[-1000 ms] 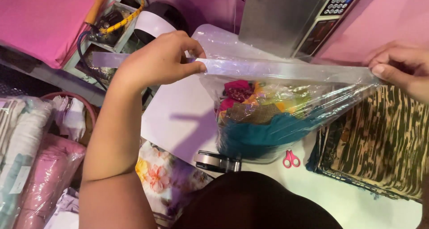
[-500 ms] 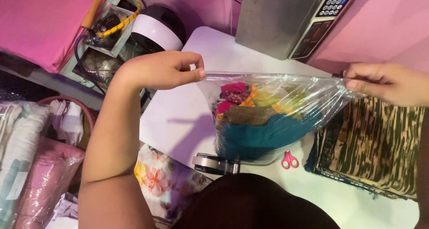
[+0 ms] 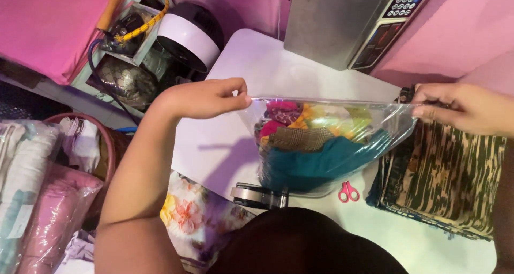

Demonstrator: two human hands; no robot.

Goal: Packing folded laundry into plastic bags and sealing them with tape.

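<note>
Clear bag [image 3: 326,145] of colourful fabric, stretched between fingers [image 3: 241,94].

Under the right grip lies a stack of striped green-and-tan fabric [image 3: 450,185]. Small pink scissors [image 3: 348,191] and a tape dispenser [image 3: 259,195] sit on the white counter [image 3: 214,151] below both grips; a steel scale [image 3: 348,20] stands beyond them.

Even indoor light with a pink-purple cast, soft shadow of the left forearm on the white table [image 3: 300,76], pale glare streaks across the clear plastic bag [image 3: 326,145], dim clutter at far left, slight softness toward the edges, dark blurred shape nearest the camera
</note>
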